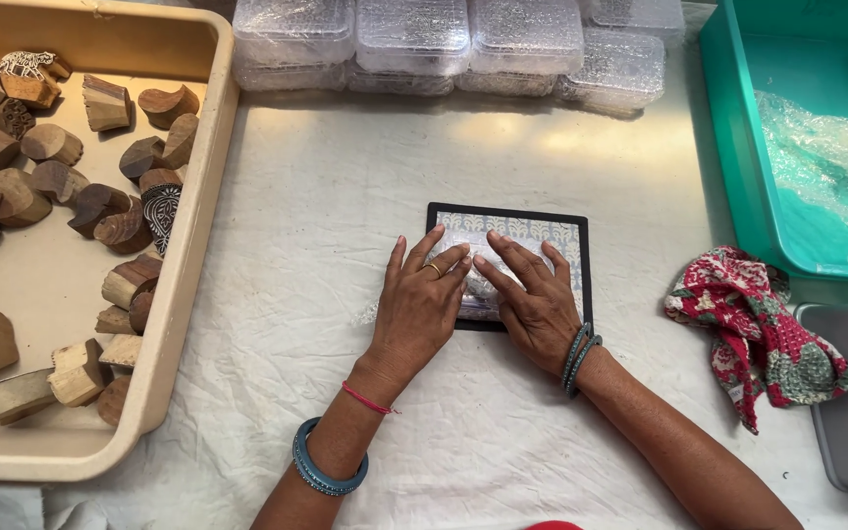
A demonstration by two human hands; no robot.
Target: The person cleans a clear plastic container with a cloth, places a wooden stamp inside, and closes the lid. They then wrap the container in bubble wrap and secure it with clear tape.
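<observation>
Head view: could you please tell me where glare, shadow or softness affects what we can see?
Head view: even daylight, sharp on both hands, left and right; mild glare on the cloth below the plastic boxes; the bubble wrap in the teal bin looks washed out; soft shadow beside the beige tray.

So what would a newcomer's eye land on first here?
Both hands, left hand and right hand, press flat on a bubble-wrapped bundle over a black-edged patterned mat at centre. Left sits a beige tub of carved wooden blocks.
</observation>
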